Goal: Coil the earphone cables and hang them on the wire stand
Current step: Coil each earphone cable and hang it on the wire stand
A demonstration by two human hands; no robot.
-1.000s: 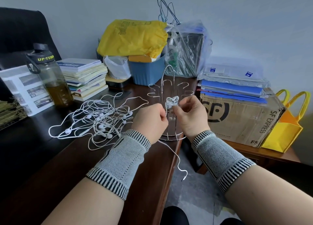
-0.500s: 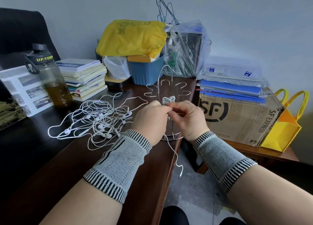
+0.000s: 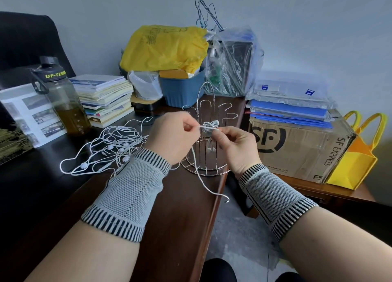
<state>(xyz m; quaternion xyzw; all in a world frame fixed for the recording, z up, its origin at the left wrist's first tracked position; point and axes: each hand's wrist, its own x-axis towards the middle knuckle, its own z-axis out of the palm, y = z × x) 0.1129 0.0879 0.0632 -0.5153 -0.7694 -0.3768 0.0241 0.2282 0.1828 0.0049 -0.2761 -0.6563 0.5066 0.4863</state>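
Between both pinching hands' grip, small white coiled earphone cable (image 3: 210, 126), tail dangling.

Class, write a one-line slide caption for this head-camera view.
Both hands, left and right, wrap a coiled white earphone cable before the wire stand.

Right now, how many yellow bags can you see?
2: a yellow plastic bag atop the blue bin at the back, and a yellow tote bag beside the cardboard box. Clutter may hide others.
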